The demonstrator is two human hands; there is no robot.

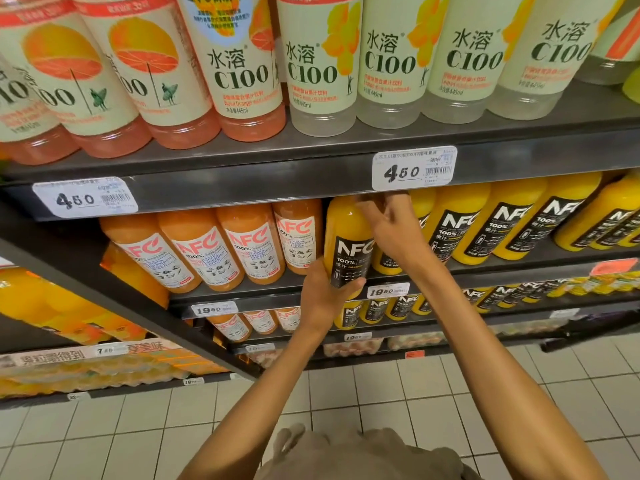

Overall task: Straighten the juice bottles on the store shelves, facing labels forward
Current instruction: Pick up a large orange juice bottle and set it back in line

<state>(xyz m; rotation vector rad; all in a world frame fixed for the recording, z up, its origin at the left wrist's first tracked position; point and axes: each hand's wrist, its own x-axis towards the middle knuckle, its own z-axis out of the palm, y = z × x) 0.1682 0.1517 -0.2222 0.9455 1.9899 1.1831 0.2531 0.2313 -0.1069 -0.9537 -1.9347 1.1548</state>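
Both of my hands are on one orange juice bottle [348,244] with a black NFC label, standing at the front of the middle shelf [277,295]. My left hand [323,296] wraps its base; my right hand [388,225] closes around its neck, just beside the guava bottles [298,237].

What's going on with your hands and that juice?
Both hands hold yellow black-label NFC bottle. Label faces forward. Dark shelf edge close above.

Price tags: white, "4.50" left [85,197] and right [414,169] on the upper rail; "19.50" [388,291] lower
Floor [121,434]: pale square tiles, near
Orange tag [613,266]: far right rail
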